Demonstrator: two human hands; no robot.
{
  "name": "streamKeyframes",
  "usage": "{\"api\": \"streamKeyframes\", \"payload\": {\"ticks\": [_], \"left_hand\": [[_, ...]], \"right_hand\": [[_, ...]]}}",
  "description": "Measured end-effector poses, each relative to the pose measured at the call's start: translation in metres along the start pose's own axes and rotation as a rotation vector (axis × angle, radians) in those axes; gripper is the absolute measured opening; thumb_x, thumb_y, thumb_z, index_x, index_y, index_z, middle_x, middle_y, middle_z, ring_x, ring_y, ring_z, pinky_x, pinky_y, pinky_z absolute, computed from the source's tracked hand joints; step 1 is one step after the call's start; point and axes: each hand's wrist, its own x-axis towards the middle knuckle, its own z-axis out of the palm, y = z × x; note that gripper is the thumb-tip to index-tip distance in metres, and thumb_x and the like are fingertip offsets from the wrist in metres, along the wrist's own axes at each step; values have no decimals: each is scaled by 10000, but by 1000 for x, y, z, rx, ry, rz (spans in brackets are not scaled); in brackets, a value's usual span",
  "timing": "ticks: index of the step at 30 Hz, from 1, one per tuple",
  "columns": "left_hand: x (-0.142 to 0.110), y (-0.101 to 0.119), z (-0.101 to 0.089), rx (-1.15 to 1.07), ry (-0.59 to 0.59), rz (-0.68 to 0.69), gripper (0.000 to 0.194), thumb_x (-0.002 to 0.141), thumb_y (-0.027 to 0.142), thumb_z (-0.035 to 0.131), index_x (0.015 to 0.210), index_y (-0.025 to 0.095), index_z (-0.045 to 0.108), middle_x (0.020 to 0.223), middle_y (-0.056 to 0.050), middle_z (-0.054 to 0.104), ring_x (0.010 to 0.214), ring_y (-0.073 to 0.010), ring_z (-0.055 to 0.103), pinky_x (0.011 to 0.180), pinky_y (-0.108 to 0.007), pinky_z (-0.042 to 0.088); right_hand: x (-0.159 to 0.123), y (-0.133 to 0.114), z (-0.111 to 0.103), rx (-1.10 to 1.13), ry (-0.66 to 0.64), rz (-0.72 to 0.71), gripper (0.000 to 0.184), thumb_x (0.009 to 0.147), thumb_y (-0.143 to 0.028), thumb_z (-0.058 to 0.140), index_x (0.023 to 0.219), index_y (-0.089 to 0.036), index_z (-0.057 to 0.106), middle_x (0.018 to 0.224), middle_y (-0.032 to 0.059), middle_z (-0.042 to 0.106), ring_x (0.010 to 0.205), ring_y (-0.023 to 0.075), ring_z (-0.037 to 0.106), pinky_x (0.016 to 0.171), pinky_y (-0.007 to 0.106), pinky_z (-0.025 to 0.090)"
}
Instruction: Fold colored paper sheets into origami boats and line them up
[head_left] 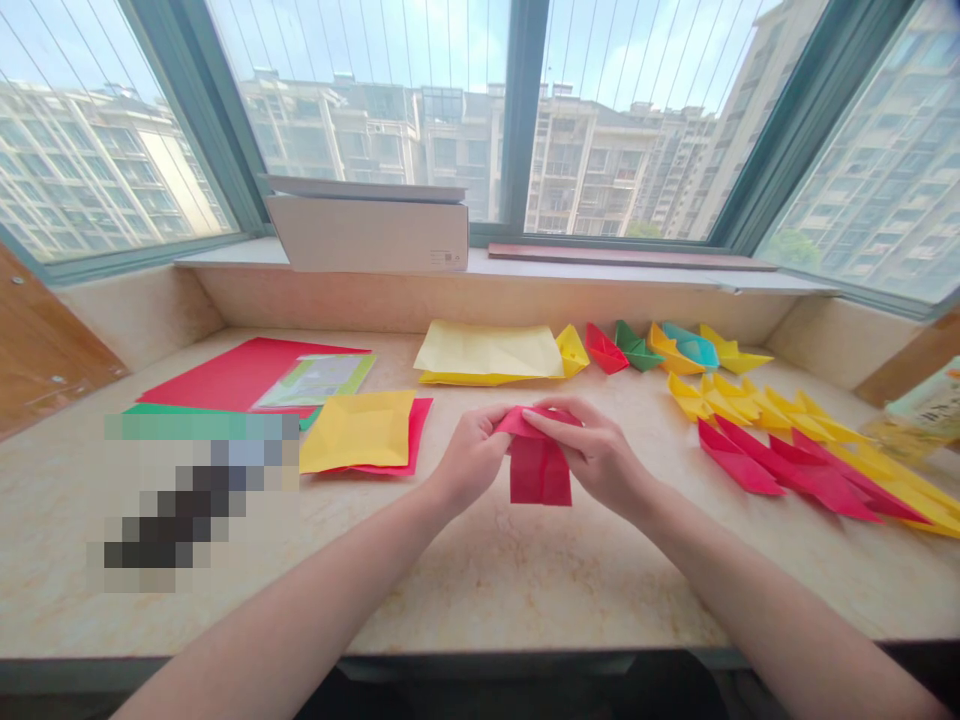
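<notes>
Between my two hands is a red sheet of folding paper [540, 472], partly folded, its lower flap hanging down above the counter. My left hand [478, 450] pinches the paper's upper left corner. With thumb and fingers, my right hand [592, 440] grips the upper right side, its fingers lying across the fold. The fingers hide part of the top edge. To the left of my hands lies a stack of yellow paper [360, 430] on red paper [421, 430]. Beyond them rests a pale yellow sheet stack [487, 350].
Folded paper boats stand at the right: yellow boats [765, 405], red boats [795, 465] and a green boat [636, 345]. Large red sheets [202, 375] and a clear packet [315, 380] lie left. A white box [371, 230] stands on the window sill. A pixelated patch covers the left counter.
</notes>
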Motion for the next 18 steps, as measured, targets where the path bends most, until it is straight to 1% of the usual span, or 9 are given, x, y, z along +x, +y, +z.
{"api": "streamKeyframes", "payload": {"ticks": [4,7,11,15,18], "left_hand": [[-1,3,1,-94,-93,-40,262,862,319,610,1014,131,710,918,-82,747,895,-227,699,833,-351,543],[-1,3,1,-125,-124,-42,293,860,369,622,1008,131,706,938,-93,741,905,-230,697,829,-352,542],[0,0,0,-28,-80,-11,277,843,334,647,1032,137,697,979,-86,738,926,-222,684,843,-339,535],[0,0,-1,91,7,14,229,831,251,638,1016,131,703,976,-74,741,899,-212,679,823,-314,532],[0,1,-2,169,70,19,207,824,200,620,992,129,717,946,-66,744,883,-209,673,798,-296,526]], "right_hand": [[1,2,-4,39,31,4,478,944,-102,479,1321,-376,587,1222,60,565,1089,220,595,892,378,545],[1,3,-5,76,57,4,474,935,-84,479,1288,-369,618,1200,60,564,1056,210,606,860,362,553],[2,4,-5,79,77,12,457,916,-79,503,1250,-355,649,1183,61,572,1017,206,607,849,370,552],[1,1,0,108,64,7,457,892,-76,526,1247,-334,651,1195,66,577,1034,210,604,865,377,551],[2,-2,5,130,76,30,396,892,-145,591,1241,-320,654,1214,69,575,1042,215,612,886,390,550]]}}
